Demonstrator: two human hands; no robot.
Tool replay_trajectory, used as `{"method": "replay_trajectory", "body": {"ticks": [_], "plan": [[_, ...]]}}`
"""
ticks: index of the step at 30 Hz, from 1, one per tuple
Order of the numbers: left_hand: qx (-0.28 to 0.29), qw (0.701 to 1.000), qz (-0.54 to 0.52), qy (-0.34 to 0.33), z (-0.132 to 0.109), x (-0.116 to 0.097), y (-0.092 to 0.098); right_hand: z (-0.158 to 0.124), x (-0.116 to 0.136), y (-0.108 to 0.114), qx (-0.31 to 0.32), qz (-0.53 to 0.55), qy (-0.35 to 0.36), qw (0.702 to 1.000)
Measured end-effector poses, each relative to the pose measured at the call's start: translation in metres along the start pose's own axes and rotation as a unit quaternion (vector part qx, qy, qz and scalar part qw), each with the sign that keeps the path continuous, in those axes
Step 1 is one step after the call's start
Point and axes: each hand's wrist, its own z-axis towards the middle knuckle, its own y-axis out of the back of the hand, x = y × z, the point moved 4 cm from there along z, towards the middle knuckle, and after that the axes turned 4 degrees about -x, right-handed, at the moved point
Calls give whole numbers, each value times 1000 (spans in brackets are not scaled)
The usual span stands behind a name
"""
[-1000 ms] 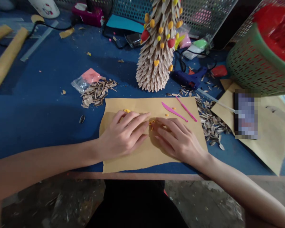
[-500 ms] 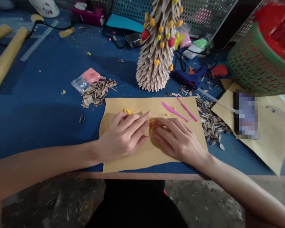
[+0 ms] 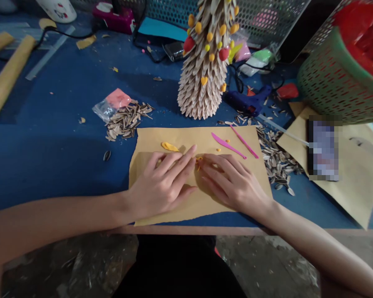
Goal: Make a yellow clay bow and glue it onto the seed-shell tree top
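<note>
A tiny orange clay bow point(image 3: 199, 159) with loops and a hanging tail lies on a sheet of brown paper point(image 3: 168, 217). My right hand point(image 3: 230, 178) rests on the paper, its bent fingertips holding the bow's right side, thumb a little lower. My left hand point(image 3: 166, 180) is open, fingers stretched, the tips close to the bow's left side; whether they touch it I cannot tell. Beyond my left fingers is a yellow-orange clay lump point(image 3: 169, 146). Two small clay balls point(image 3: 218, 150) lie near a pink modelling knife point(image 3: 226, 145) and a thin pink stick tool point(image 3: 245, 142).
A cone tree of seed shells point(image 3: 202, 95) with clay balls stands behind the paper. Sunflower shells point(image 3: 129, 120) lie left, more at right. A blue glue gun point(image 3: 250, 101), a phone point(image 3: 323, 149) and a green basket point(image 3: 335, 78) with red contents are on the right.
My left hand has drawn slightly down and toward me, uncovering more of the yellow-orange clay lump. My right hand and the bow stay put.
</note>
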Motion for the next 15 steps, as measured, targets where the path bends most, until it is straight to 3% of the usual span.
{"method": "replay_trajectory", "body": {"ticks": [15], "plan": [[14, 1000, 14, -10, 1, -3, 0, -1, 0, -1, 5, 9, -2, 1000]]}}
